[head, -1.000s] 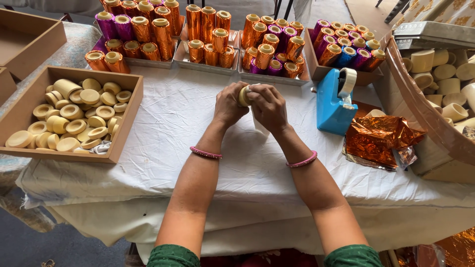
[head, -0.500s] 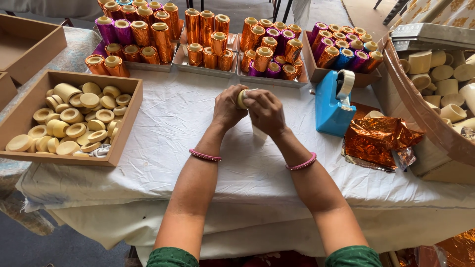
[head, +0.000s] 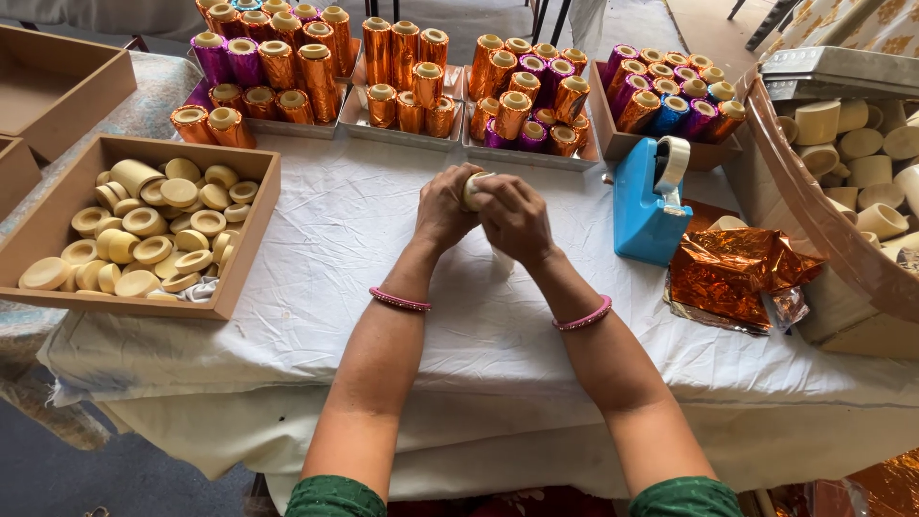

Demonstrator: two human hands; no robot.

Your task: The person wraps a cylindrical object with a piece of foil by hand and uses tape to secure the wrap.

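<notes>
Beyond the grip, trays of foil-wrapped spools (head: pixel 412 81) stand finished; left of it, a box of bare cream spools (head: pixel 144 235) waits. Left hand (head: pixel 445 206) and right hand (head: pixel 512 218) close around one cream spool (head: pixel 474 190) above the tabletop (head: pixel 335 287), unwrapped.

spool (head: pixel 474 189): mostly hidden inside both hands; only its pale end shows
left hand (head: pixel 446 206): palm and fingertips out of sight
right hand (head: pixel 517 220): fingertips hidden
basket (head: pixel 814 230): cut by right edge
left boxes (head: pixel 57 81): cut by left edge
back foil rolls (head: pixel 278 11): tops cut off
</notes>
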